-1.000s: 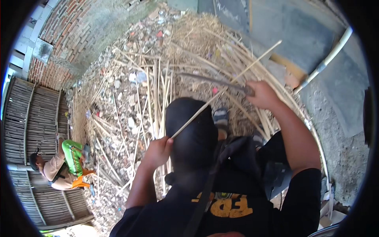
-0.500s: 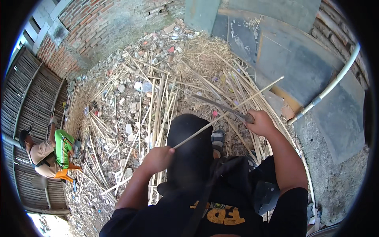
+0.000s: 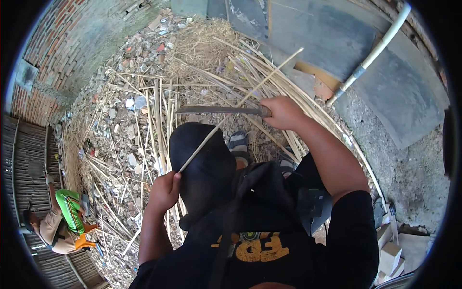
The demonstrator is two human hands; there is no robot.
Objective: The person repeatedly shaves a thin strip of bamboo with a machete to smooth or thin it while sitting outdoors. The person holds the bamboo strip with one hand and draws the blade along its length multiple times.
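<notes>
My left hand (image 3: pixel 164 192) is closed around the lower end of a long, pale bamboo strip (image 3: pixel 202 146), thumb on top. The strip slants up and to the right. In my right hand (image 3: pixel 284 113) is the short handle of a machete (image 3: pixel 207 110), its dark blade pointing left, nearly level. The blade crosses the strip about midway; whether they touch I cannot tell. Below the strip, a black cap (image 3: pixel 195 149) covers part of the view.
Long bamboo strips (image 3: pixel 159 120) lie scattered over rubble ground. Dry straw (image 3: pixel 202 45) is heaped farther off. Dark panels (image 3: pixel 313 36) and a pale pole (image 3: pixel 373 58) lean at the right. Another person (image 3: pixel 50 229) sits at the far left by a slatted bamboo wall (image 3: pixel 29 164).
The machete has swung from a slant to nearly level across the strip. Both hands appear farther left in the view, and the whole scene has shifted left as well.
</notes>
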